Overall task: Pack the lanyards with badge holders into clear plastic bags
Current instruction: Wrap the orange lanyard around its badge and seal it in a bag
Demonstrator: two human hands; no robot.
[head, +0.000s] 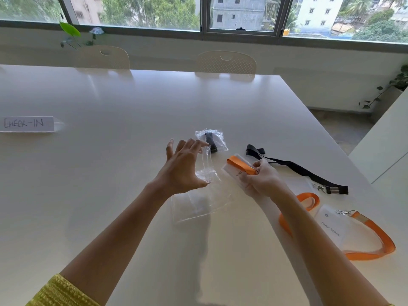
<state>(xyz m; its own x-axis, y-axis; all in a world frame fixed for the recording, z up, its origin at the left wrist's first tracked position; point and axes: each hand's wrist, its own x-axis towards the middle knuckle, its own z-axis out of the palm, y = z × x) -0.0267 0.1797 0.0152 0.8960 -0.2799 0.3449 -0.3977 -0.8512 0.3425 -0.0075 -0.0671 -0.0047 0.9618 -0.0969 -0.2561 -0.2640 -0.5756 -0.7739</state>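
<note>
My right hand grips a badge holder with an orange lanyard folded on top of it, just above the table. My left hand holds a clear plastic bag by its mouth between thumb and fingers, a little left of the badge. Behind it lies a sealed clear bag with a black lanyard inside. A loose black lanyard with a metal clip lies to the right. At the near right, another orange lanyard rests with a badge holder reading "Tony Stark".
A small pile of flat clear bags lies under my hands on the white table. A "CHECK-IN" sign sits at the left edge. Two chairs stand at the far side; the table's right edge drops to the floor.
</note>
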